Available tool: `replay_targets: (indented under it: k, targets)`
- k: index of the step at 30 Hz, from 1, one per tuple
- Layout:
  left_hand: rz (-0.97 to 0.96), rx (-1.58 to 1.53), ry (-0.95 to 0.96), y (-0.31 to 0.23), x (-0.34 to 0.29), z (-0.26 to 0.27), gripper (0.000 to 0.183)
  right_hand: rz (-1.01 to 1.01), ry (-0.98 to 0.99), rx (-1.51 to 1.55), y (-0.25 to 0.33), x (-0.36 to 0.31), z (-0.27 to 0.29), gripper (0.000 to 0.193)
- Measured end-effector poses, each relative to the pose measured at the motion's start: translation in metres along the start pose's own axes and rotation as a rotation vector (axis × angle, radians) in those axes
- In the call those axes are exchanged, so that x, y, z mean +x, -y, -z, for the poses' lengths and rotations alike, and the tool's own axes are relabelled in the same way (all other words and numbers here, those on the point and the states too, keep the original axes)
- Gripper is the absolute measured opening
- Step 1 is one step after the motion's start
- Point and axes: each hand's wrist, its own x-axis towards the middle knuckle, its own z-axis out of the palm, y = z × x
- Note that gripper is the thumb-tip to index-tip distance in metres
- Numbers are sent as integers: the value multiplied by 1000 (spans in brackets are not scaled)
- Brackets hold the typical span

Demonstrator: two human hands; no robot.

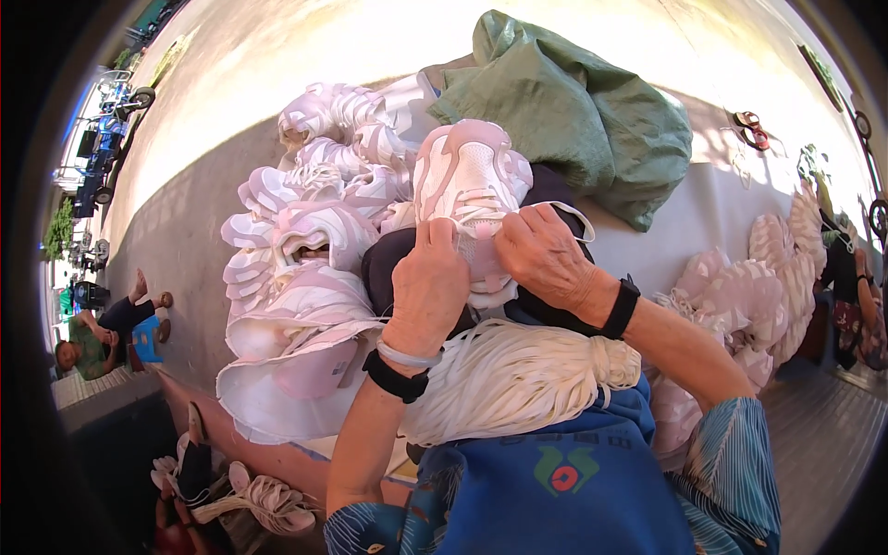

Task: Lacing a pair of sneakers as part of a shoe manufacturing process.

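A white and pink shoe upper (469, 176) rests on my dark-clad lap, its toe pointing away from me. A white shoelace (575, 220) is threaded across its front and loops out to the right. My left hand (429, 285) is closed at the left eyelet edge, fingertips pinched by the lacing. Opposite it, my right hand (548, 254) pinches lace at the right edge; its exact fingertip hold is partly hidden. Across my lap, nearer my body, lies a thick bundle of cream laces (527, 375) above a blue apron (564, 481).
Stacked shoe uppers (319, 231) crowd the left side. More pink uppers (731, 296) lie in bundles on the right. A green sack (564, 111) slumps beyond the shoe. Other people sit nearby, one person (102, 338) at far left. Sandals (751, 129) lie at upper right.
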Motion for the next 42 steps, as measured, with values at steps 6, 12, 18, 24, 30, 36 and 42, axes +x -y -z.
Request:
replay_targets:
  k: [6,12,18,24,30,36,42]
  targets:
    - [-40,-105,-37,7,-1,1,29,-11,-7,-71,1,1,-5,12]
    - [-21,-124,-31,12,0,2,29,-13,100,-241,7,7,10,16]
    - [-5,-221,-48,22,0,-1,24,116,106,-144,4,8,3,17]
    - [-43,-231,-65,26,0,-4,23,84,39,246,44,7,10,17]
    - [13,-313,-43,24,0,-2,22,-45,49,711,53,3,15,12]
    - [-10,-282,-58,24,-1,-2,23,-514,82,771,32,6,-1,11]
    - [15,-316,-76,23,-2,-4,22,-500,87,496,37,23,-7,14]
